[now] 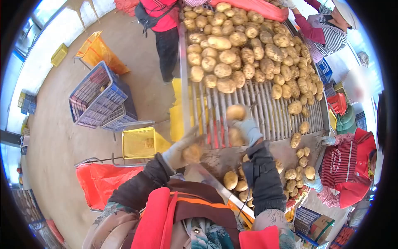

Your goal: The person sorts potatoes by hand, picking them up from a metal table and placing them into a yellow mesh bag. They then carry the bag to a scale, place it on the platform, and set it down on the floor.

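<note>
My left hand (180, 150), in a pale glove, grips a potato (192, 154) at the near left edge of the roller table. In a blue-grey glove, my right hand (250, 129) reaches over the metal rollers (265, 108). Its fingers are against one potato (236, 112), and a second potato (236, 137) lies by its thumb side; both are blurred by motion. A thick layer of potatoes (228, 57) covers the far part of the rollers. Several more potatoes (231, 180) sit on the metal sheet below, partly hidden by my right forearm.
Blue crates (97, 93), a yellow basket (139, 143) and a red sack (107, 182) stand on the left floor. A co-worker (352, 170) at the right handles potatoes. Other people stand at the far left edge (166, 37) and far right (327, 31).
</note>
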A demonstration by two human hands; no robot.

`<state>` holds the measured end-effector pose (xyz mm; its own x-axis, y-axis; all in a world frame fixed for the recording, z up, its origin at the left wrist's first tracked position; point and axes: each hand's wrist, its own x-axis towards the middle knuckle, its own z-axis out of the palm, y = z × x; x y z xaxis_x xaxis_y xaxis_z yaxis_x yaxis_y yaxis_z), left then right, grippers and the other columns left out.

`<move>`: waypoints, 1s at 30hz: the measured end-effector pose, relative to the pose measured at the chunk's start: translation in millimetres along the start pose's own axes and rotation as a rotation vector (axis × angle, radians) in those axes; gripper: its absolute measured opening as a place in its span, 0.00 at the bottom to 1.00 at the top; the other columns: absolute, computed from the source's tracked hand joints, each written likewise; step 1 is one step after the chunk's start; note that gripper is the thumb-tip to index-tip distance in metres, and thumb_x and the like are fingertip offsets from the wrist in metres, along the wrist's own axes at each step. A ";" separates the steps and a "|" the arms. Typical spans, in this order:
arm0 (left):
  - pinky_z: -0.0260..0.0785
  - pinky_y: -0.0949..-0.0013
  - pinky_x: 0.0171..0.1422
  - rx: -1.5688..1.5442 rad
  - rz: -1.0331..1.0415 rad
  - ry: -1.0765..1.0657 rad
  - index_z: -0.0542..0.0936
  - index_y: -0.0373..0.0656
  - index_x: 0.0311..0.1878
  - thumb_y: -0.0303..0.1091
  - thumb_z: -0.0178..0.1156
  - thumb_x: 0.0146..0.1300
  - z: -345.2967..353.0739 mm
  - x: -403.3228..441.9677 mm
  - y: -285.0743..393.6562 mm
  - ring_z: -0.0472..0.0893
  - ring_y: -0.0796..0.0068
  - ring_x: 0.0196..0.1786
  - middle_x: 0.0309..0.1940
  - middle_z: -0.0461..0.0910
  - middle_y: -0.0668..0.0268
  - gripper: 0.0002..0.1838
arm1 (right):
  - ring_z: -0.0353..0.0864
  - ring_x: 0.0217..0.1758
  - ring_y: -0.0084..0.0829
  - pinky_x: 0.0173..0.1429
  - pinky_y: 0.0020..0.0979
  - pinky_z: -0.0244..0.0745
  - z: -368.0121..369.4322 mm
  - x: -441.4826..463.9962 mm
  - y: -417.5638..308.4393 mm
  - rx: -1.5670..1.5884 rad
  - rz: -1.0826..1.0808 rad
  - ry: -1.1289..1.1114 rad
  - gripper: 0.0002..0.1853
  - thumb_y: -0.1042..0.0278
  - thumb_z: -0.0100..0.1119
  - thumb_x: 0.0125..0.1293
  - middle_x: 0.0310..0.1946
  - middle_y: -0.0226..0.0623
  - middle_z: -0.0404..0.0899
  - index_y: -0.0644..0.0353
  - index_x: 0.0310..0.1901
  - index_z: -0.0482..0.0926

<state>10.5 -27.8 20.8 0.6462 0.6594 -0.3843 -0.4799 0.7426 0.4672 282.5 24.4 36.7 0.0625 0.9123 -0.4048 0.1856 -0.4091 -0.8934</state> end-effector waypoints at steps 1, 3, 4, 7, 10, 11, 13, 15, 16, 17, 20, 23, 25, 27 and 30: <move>0.72 0.54 0.59 -0.001 -0.004 0.007 0.54 0.60 0.75 0.42 0.53 0.69 -11.6 -16.2 5.4 0.75 0.58 0.59 0.65 0.66 0.61 0.33 | 0.81 0.43 0.26 0.45 0.29 0.79 36.8 -14.3 0.1 0.315 -0.156 -0.297 0.24 0.74 0.65 0.58 0.45 0.33 0.80 0.60 0.56 0.71; 0.68 0.54 0.63 -0.210 0.115 -0.010 0.60 0.53 0.72 0.46 0.52 0.69 -40.3 -49.9 18.0 0.73 0.59 0.62 0.65 0.67 0.60 0.30 | 0.82 0.37 0.26 0.39 0.27 0.80 116.7 -41.2 -15.7 0.492 -0.038 -0.569 0.18 0.71 0.66 0.58 0.37 0.33 0.82 0.62 0.49 0.76; 0.66 0.53 0.65 0.045 0.149 0.091 0.63 0.49 0.69 0.48 0.53 0.68 -72.9 -61.1 20.8 0.72 0.59 0.63 0.64 0.68 0.60 0.29 | 0.82 0.36 0.27 0.37 0.29 0.80 152.6 -42.3 -12.6 0.551 0.201 -0.712 0.15 0.69 0.67 0.58 0.36 0.35 0.81 0.61 0.46 0.77; 0.60 0.53 0.70 -0.061 0.205 0.219 0.67 0.43 0.64 0.54 0.53 0.67 -119.3 -99.1 43.5 0.72 0.61 0.62 0.60 0.72 0.61 0.30 | 0.80 0.34 0.28 0.37 0.33 0.80 258.3 -32.2 18.1 0.734 0.367 -0.559 0.18 0.58 0.60 0.64 0.41 0.36 0.79 0.57 0.52 0.73; 0.59 0.53 0.71 -0.276 0.220 0.446 0.66 0.43 0.65 0.54 0.55 0.66 -201.4 -124.7 57.5 0.68 0.60 0.65 0.63 0.67 0.58 0.31 | 0.81 0.43 0.35 0.49 0.40 0.78 297.1 -40.1 27.8 0.713 0.345 -0.492 0.22 0.54 0.57 0.66 0.44 0.40 0.79 0.59 0.56 0.70; 0.59 0.54 0.71 -0.458 0.185 0.579 0.66 0.44 0.65 0.53 0.55 0.67 -210.2 -126.4 65.0 0.66 0.60 0.67 0.65 0.66 0.57 0.30 | 0.78 0.51 0.38 0.56 0.41 0.73 305.1 -47.5 39.9 0.348 0.103 -0.329 0.24 0.51 0.57 0.65 0.48 0.40 0.78 0.58 0.56 0.71; 0.58 0.56 0.71 -0.114 0.181 0.732 0.65 0.44 0.66 0.50 0.56 0.67 -224.7 -124.6 71.1 0.65 0.60 0.68 0.66 0.64 0.57 0.30 | 0.73 0.60 0.44 0.64 0.40 0.67 274.6 -66.7 33.8 -0.100 -0.214 -0.159 0.26 0.50 0.57 0.64 0.52 0.43 0.76 0.57 0.58 0.70; 0.57 0.59 0.71 0.238 0.190 0.857 0.65 0.45 0.67 0.46 0.58 0.66 -223.2 -105.2 68.6 0.63 0.60 0.69 0.67 0.62 0.57 0.30 | 0.72 0.59 0.47 0.64 0.39 0.68 208.1 -99.3 43.5 -0.321 -0.553 0.083 0.27 0.56 0.59 0.60 0.52 0.48 0.75 0.59 0.59 0.70; 0.58 0.59 0.71 0.606 0.391 0.817 0.64 0.42 0.66 0.44 0.60 0.65 -213.1 -87.5 62.1 0.64 0.60 0.68 0.65 0.64 0.58 0.30 | 0.75 0.54 0.48 0.59 0.44 0.69 168.1 -111.1 42.2 -0.388 -0.569 0.213 0.21 0.61 0.60 0.59 0.47 0.50 0.76 0.63 0.52 0.74; 0.59 0.59 0.71 0.968 0.600 0.743 0.64 0.39 0.66 0.41 0.62 0.63 -196.6 -67.0 53.6 0.66 0.60 0.66 0.64 0.65 0.58 0.31 | 0.76 0.50 0.47 0.52 0.46 0.71 119.5 -133.2 22.8 -0.534 -0.328 0.202 0.17 0.64 0.60 0.57 0.44 0.49 0.77 0.63 0.46 0.74; 0.55 0.54 0.72 1.843 0.839 0.251 0.65 0.38 0.67 0.39 0.68 0.52 -97.0 -12.9 21.3 0.64 0.50 0.67 0.65 0.63 0.51 0.39 | 0.68 0.56 0.55 0.57 0.53 0.64 40.5 -189.7 104.5 -0.806 -0.387 0.922 0.29 0.60 0.64 0.55 0.53 0.56 0.68 0.61 0.57 0.70; 0.49 0.48 0.73 1.953 0.650 -0.286 0.68 0.44 0.66 0.47 0.70 0.48 18.2 24.1 -36.1 0.58 0.42 0.69 0.67 0.60 0.50 0.41 | 0.53 0.70 0.58 0.69 0.58 0.50 20.7 -262.5 152.0 -1.007 0.124 0.781 0.41 0.49 0.66 0.51 0.65 0.59 0.56 0.59 0.64 0.64; 0.47 0.45 0.74 2.013 0.532 -0.499 0.68 0.48 0.66 0.51 0.70 0.48 59.0 41.5 -72.1 0.55 0.43 0.71 0.70 0.57 0.52 0.41 | 0.52 0.71 0.59 0.70 0.57 0.50 22.3 -282.8 178.3 -0.991 0.186 0.799 0.41 0.48 0.65 0.52 0.66 0.61 0.54 0.57 0.66 0.63; 0.41 0.38 0.73 2.222 0.439 -0.922 0.70 0.55 0.66 0.59 0.67 0.47 84.4 56.7 -106.8 0.50 0.45 0.74 0.72 0.53 0.54 0.42 | 0.49 0.72 0.59 0.72 0.56 0.48 17.5 -275.5 186.7 -0.929 0.202 0.768 0.41 0.46 0.64 0.53 0.68 0.62 0.51 0.55 0.67 0.63; 0.36 0.31 0.71 2.346 0.437 -1.070 0.71 0.58 0.66 0.65 0.62 0.47 90.1 88.8 -140.9 0.48 0.48 0.75 0.73 0.53 0.57 0.42 | 0.46 0.74 0.59 0.74 0.54 0.45 6.7 -247.0 173.4 -0.828 0.245 0.681 0.40 0.46 0.63 0.54 0.71 0.58 0.47 0.53 0.67 0.64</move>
<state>188.9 -84.5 -7.4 0.9868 -0.0836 -0.1387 -0.0395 -0.9548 0.2946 292.7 -272.0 -19.6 0.6685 0.7316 -0.1334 0.6786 -0.6735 -0.2930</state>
